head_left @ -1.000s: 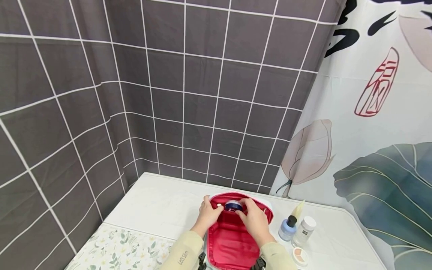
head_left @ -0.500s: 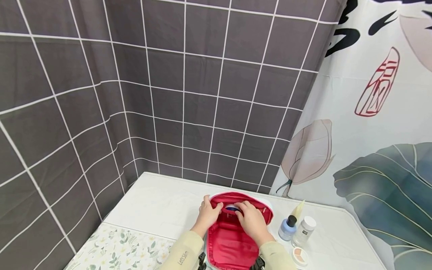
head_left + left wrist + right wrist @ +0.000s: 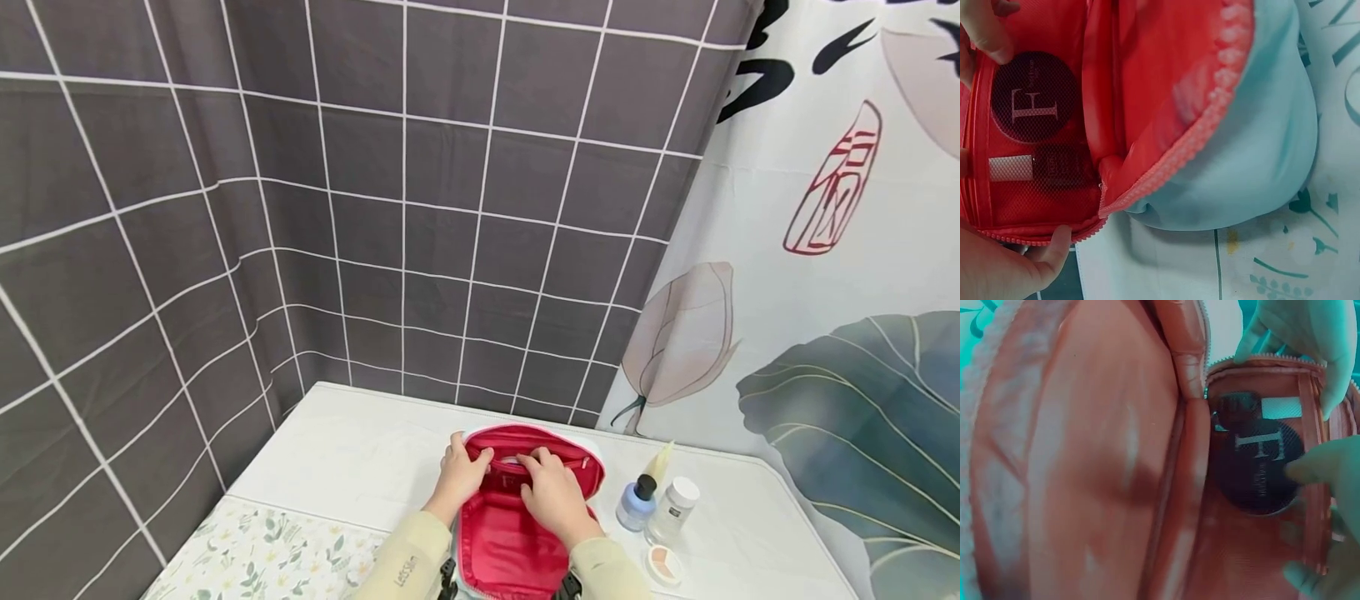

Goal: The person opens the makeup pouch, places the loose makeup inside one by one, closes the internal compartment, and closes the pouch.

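A cosmetic bag [image 3: 513, 542], light blue outside with a red lining, lies open with its lid raised. Inside the lid's mesh pocket [image 3: 1241, 544] are a round dark compact [image 3: 1034, 97] marked with an F and a small dark bottle [image 3: 1060, 165] with a white cap. My left hand [image 3: 460, 473] grips the lid's left edge, one finger reaching the pocket's opening. My right hand [image 3: 553, 493] is at that opening. One finger touches the compact's upper edge, while the thumb stands apart from it.
Right of the bag stand a blue bottle [image 3: 636, 504] with a black cap, a clear bottle [image 3: 672, 511] with a white lid and a pale yellow tube [image 3: 660, 462]. A round palette [image 3: 663, 565] lies in front. The white table [image 3: 360, 442] meets a dark grid curtain [image 3: 442, 208].
The compact has slid down into the mesh pocket, leaving little of it above the opening in the head view. My right fingers followed it down and no longer pinch it. The left hand stayed put.
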`<state>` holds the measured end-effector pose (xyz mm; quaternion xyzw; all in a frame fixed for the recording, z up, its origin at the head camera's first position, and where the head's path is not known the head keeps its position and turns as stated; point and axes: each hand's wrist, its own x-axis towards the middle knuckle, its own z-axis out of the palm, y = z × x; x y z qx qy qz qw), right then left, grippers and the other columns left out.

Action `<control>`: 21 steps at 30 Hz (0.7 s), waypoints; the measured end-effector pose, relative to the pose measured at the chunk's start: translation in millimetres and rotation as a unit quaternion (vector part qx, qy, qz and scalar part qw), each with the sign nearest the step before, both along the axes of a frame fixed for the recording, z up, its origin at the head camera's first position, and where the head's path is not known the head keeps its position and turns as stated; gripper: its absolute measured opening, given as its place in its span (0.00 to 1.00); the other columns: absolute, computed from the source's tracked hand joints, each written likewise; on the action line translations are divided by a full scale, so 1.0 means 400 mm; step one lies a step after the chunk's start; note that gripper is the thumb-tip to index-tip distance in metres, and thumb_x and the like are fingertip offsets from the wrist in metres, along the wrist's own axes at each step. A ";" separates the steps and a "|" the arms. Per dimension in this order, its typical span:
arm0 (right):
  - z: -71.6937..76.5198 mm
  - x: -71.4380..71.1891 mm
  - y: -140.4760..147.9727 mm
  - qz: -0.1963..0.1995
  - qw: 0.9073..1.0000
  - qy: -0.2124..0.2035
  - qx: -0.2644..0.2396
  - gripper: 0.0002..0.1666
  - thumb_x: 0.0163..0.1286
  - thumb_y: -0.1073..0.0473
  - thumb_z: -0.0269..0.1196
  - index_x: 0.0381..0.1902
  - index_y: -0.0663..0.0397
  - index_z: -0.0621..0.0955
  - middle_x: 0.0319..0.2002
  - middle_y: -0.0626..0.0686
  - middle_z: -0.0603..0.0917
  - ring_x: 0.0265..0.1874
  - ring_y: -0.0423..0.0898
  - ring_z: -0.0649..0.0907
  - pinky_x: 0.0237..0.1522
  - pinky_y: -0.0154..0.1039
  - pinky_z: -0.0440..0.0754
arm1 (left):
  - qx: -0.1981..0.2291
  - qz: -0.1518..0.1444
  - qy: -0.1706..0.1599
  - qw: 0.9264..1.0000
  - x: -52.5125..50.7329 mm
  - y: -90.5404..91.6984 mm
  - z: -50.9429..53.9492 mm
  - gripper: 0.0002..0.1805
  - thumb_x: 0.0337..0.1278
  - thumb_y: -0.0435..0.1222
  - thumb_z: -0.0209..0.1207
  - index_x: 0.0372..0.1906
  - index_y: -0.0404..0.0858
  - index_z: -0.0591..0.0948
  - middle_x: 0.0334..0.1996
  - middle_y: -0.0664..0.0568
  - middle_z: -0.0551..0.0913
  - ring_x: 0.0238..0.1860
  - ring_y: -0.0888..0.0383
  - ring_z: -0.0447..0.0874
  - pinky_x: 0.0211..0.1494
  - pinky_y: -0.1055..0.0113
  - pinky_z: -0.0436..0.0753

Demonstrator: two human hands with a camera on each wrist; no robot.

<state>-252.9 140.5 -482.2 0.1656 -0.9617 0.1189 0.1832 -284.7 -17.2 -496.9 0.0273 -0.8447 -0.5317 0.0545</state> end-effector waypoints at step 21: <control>-0.017 0.126 0.219 -0.136 0.979 -0.021 -0.147 0.07 0.54 0.66 0.61 0.31 0.52 0.82 0.28 0.46 0.79 0.28 0.45 0.78 0.30 0.44 0.76 | -0.003 0.012 0.001 1.000 0.001 -0.015 -0.002 0.30 0.55 0.42 0.58 0.58 0.32 0.61 0.48 0.34 0.70 0.51 0.37 0.67 0.53 0.45 0.69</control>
